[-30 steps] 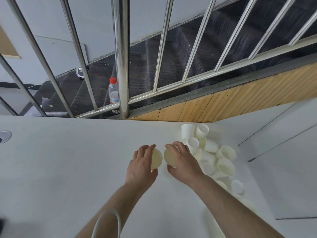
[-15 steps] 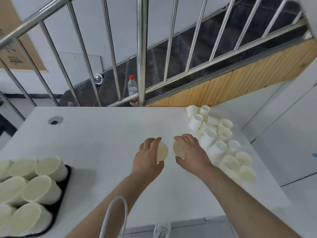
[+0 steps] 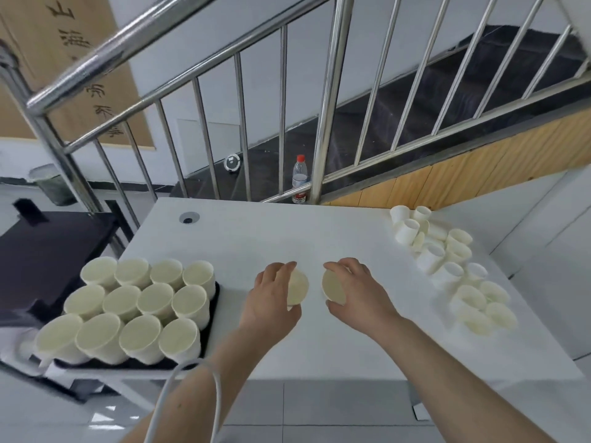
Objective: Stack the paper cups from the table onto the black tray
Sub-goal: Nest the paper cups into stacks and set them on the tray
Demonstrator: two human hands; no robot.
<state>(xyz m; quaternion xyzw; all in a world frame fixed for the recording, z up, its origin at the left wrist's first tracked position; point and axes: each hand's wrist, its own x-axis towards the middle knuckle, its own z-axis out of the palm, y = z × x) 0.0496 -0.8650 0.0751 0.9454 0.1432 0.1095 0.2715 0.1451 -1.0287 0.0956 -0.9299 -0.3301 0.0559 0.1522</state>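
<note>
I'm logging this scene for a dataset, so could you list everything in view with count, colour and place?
cup stacks: twelve, cream, on the tray
tray: one, black, table's left end
loose cups: a cluster, white, table's right side
table: one, white, centre
water bottle: one, clear with red cap, behind the railing
railing: one, steel, beyond the table
cable: one, white, over the left forearm
left hand: holds one cup
right hand: holds one cup

tray (image 3: 216,290) left on table (image 3: 243,238) | loose cups (image 3: 447,257) right, maybe some tipped
</note>
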